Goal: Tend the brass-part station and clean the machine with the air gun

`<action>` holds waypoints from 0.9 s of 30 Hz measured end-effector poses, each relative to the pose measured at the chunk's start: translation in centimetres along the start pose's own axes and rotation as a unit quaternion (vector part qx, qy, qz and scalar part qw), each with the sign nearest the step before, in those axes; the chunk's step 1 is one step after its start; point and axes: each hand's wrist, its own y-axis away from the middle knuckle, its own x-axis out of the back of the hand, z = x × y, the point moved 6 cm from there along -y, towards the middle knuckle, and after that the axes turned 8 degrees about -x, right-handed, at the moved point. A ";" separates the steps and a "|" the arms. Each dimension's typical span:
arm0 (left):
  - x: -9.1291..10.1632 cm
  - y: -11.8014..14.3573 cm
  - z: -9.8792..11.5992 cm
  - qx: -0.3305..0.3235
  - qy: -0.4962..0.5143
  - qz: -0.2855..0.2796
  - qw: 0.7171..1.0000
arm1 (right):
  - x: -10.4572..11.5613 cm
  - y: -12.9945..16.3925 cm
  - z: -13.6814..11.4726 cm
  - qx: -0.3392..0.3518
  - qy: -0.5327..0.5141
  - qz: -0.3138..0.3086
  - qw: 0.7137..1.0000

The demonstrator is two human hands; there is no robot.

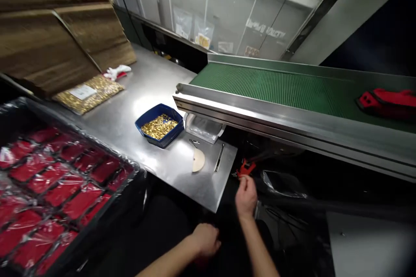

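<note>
My right hand (246,197) is beyond the table's right corner, below the conveyor. Its fingers are closed on an orange-red piece (246,168) of irregular shape, whose kind I cannot make out. Lower and to the left, my left hand (205,239) is curled closed in front of my dark clothing. A faint dark-red patch shows beneath it, but what it holds, if anything, is hidden. On the metal table (208,194) nearby lie a pale part-round disc (198,160), a slim dark tool (220,157) and a small metal item (194,142).
A blue bin (165,142) holds small gold-coloured pieces. Left stands a plastic-lined box with red wrapped items (78,201); behind it, stacked cardboard (32,43) and a bag of gold pieces (100,91). The green conveyor (253,84) carries a red-and-black item (393,103).
</note>
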 end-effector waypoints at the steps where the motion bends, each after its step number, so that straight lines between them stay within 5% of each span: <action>1: 0.8 1.8 0.3 -0.014 -0.005 0.010 1.000 | 0.2 -1.4 2.1 -0.013 0.018 -0.001 1.000; 4: 1.9 7.4 0.5 -0.038 0.002 0.040 0.998 | -1.1 -5.4 5.7 0.045 0.061 -0.079 0.994; 9: 2.9 12.2 -0.2 -0.024 0.026 0.110 0.993 | -3.9 -8.9 6.0 0.167 0.113 -0.207 0.957; 12: 3.6 12.3 0.5 -0.006 0.034 0.151 0.988 | -4.9 -8.0 5.7 0.212 0.132 -0.266 0.931; 16: 3.5 11.8 2.1 -0.008 -0.003 0.136 0.991 | -6.1 -2.2 6.2 0.242 0.162 -0.375 0.880; 21: 2.2 10.4 3.2 -0.020 -0.157 0.086 0.984 | -8.0 4.9 8.9 0.161 0.223 -0.487 0.829; 27: 0.7 8.7 3.0 -0.039 -0.238 0.051 0.969 | -9.9 6.0 11.7 -0.051 0.272 -0.498 0.822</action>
